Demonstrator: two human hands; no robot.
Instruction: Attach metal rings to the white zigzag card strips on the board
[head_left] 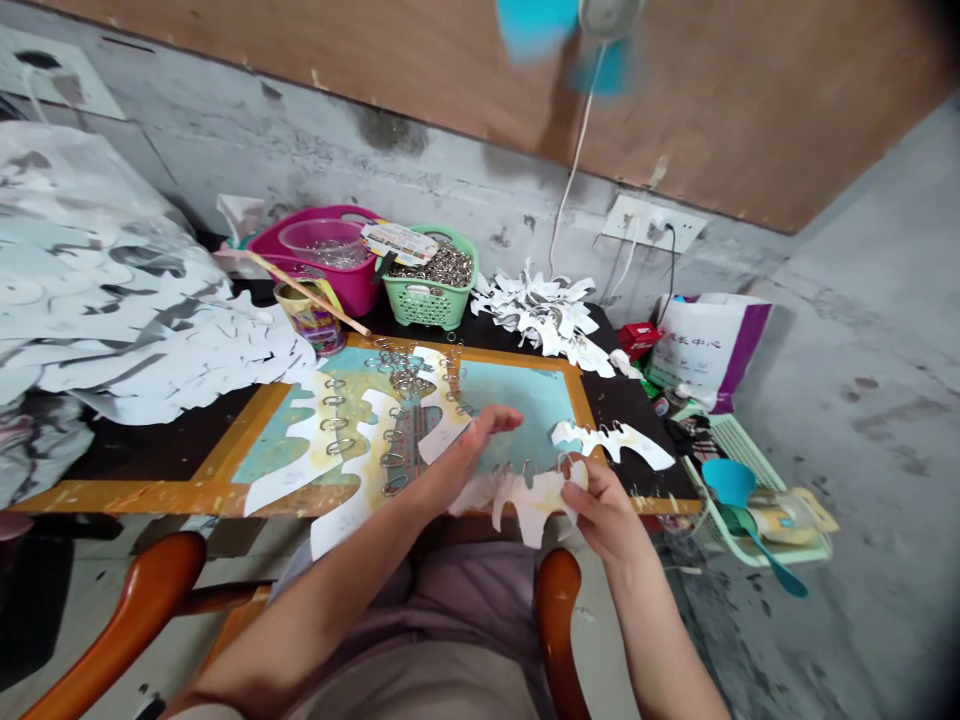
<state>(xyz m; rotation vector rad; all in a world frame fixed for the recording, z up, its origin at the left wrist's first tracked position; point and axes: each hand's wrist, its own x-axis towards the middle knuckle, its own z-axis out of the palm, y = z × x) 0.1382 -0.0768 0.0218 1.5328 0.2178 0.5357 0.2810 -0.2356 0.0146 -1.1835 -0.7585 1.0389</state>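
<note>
Near the table's front edge, my right hand [604, 505] pinches the right end of a white cut-out piece [529, 500] with a scalloped edge, yellowish glue-like stains and metal rings along its top. My left hand [484, 440] is above the left part of that piece, fingers stretched out and holding nothing. Similar ringed cut-outs lie left of it: one cut-out [352, 495] by my left forearm, another [292, 465] further left and a third [444, 420] behind my left hand. A finished-looking ringed cut-out [619, 440] lies to the right. Loose metal rings [405, 375] are heaped at the mat's back.
Behind stand a green basket [427, 303] of rings, a magenta basket [352, 285] and a can [319, 330] with a stick across it. White cut-outs pile up at the back [555, 315] and left [150, 320]. A pale green basket [814, 545] sits right; chair arms [559, 620] flank me.
</note>
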